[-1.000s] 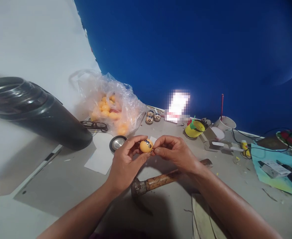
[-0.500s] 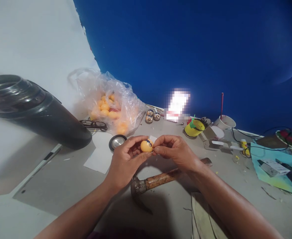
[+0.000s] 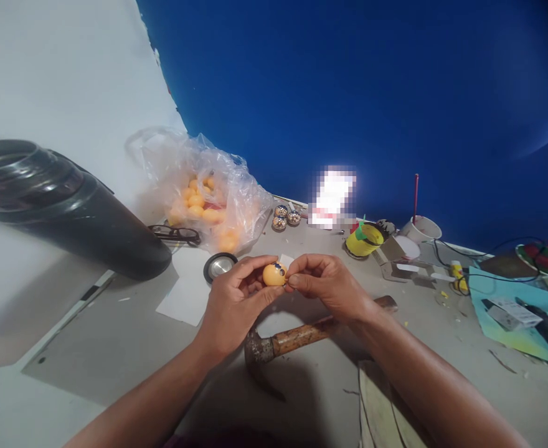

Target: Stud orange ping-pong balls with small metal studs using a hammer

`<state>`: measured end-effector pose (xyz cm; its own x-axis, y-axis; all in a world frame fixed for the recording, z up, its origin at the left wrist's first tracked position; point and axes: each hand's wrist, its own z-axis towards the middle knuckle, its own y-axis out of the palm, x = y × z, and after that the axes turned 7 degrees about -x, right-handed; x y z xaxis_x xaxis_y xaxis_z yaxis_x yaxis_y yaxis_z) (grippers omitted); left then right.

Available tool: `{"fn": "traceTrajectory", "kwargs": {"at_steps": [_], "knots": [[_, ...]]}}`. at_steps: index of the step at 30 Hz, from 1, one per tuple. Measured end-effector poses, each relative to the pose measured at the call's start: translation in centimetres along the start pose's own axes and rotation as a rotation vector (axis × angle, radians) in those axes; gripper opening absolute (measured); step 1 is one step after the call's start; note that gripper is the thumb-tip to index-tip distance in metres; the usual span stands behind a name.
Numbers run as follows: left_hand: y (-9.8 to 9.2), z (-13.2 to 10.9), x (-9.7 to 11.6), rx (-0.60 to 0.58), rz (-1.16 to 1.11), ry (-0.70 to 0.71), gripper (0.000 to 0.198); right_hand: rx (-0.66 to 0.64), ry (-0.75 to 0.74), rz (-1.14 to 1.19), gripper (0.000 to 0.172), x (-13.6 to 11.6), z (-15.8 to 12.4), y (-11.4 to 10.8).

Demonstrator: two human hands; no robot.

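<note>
An orange ball (image 3: 273,274) with dark shiny round pieces on its upper right side is held between the fingers and thumb of my left hand (image 3: 241,295). My right hand (image 3: 323,283) pinches at the ball's right edge; whatever is between its fingertips is too small to make out. Below both hands a hammer (image 3: 302,338) with a worn wooden handle lies on the grey table, its rusty head to the left. Just behind my left hand sits a round black-rimmed metal lid (image 3: 220,267), partly over white paper (image 3: 185,295).
A clear plastic bag (image 3: 236,186) of orange balls stands behind, near eyeglasses (image 3: 175,234) and a large dark bottle (image 3: 91,211). Shiny balls (image 3: 280,222), a yellow cup (image 3: 365,240), a white cup (image 3: 422,229) and a blue sheet (image 3: 489,298) lie along the back and right.
The orange ball has turned slightly between my fingers, so its dark pieces sit a little differently. Both hands stay in nearly the same place.
</note>
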<state>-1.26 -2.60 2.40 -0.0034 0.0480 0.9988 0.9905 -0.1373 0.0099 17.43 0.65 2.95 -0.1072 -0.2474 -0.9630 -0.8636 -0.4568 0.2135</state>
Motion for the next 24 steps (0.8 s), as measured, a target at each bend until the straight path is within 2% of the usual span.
{"fn": "traceTrajectory", "kwargs": {"at_steps": [16,24], "knots": [[0.07,0.03,0.13,0.001,-0.008,0.002,0.041,0.015,0.006,0.059,0.023,0.11,-0.08,0.27],[0.06,-0.03,0.09,0.036,0.051,0.001,0.041,0.034,-0.021,-0.026,0.026,-0.22,-0.05,0.55]]}}
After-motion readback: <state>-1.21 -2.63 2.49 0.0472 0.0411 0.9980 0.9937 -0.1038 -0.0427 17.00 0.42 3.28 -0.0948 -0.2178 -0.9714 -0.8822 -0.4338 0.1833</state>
